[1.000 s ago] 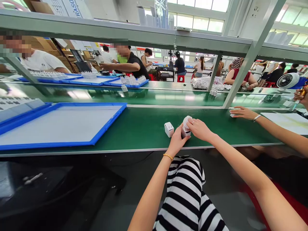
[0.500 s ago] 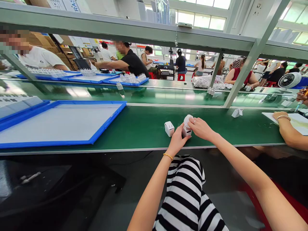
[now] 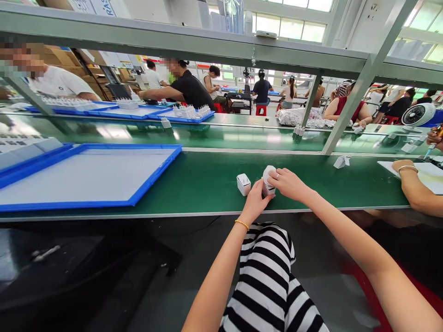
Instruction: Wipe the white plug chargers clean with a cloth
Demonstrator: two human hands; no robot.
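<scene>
My left hand (image 3: pixel 258 199) is closed around a small white box-shaped housing (image 3: pixel 269 190) that stands on the green bench. Above it, my right hand (image 3: pixel 285 182) pinches a round white piece (image 3: pixel 269 174) tilted against the top of the housing. Fingers cover part of both, so whether they are joined I cannot tell. A second white housing (image 3: pixel 243 184), with a dark outline and small marks on its top face, stands upright just left of my left hand, touched by neither hand.
A blue-rimmed tray (image 3: pixel 133 200) lies to the left, with a tray of white housings (image 3: pixel 27 154) beyond it. Another white piece (image 3: pixel 342 162) sits at the right, near a co-worker's arm (image 3: pixel 418 193). A slanted metal post (image 3: pixel 349 106) rises behind the bench (image 3: pixel 207 184).
The round white piece has tilted and shifted slightly left over the housing with my right hand. On the far belt, a white piece has moved left.
</scene>
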